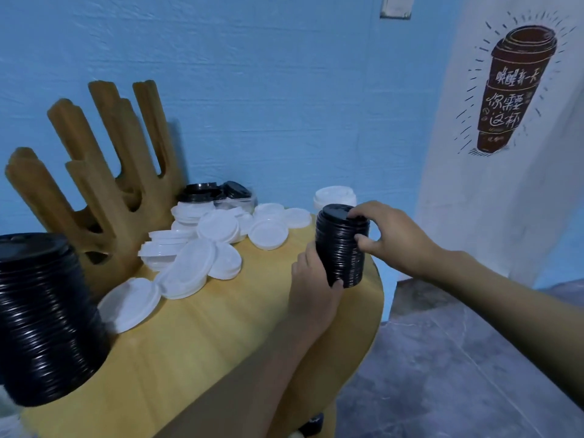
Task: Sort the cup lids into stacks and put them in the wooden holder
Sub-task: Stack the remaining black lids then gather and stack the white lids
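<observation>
A stack of black lids (339, 245) stands at the right edge of the wooden table (221, 336). My left hand (311, 279) grips its lower left side, and my right hand (388, 235) grips its top and right side. A taller stack of black lids (44, 317) stands at the near left. Several loose white lids (202, 245) lie scattered over the middle of the table. The wooden holder (104, 184), with upright prongs, stands at the back left against the wall and holds no lids.
More black lids (208, 192) and a clear tub sit behind the white ones by the blue wall. A short white lid stack (333, 197) stands behind the held stack. Grey floor (458, 358) lies right of the table; a white panel with a cup drawing (512, 90) hangs at right.
</observation>
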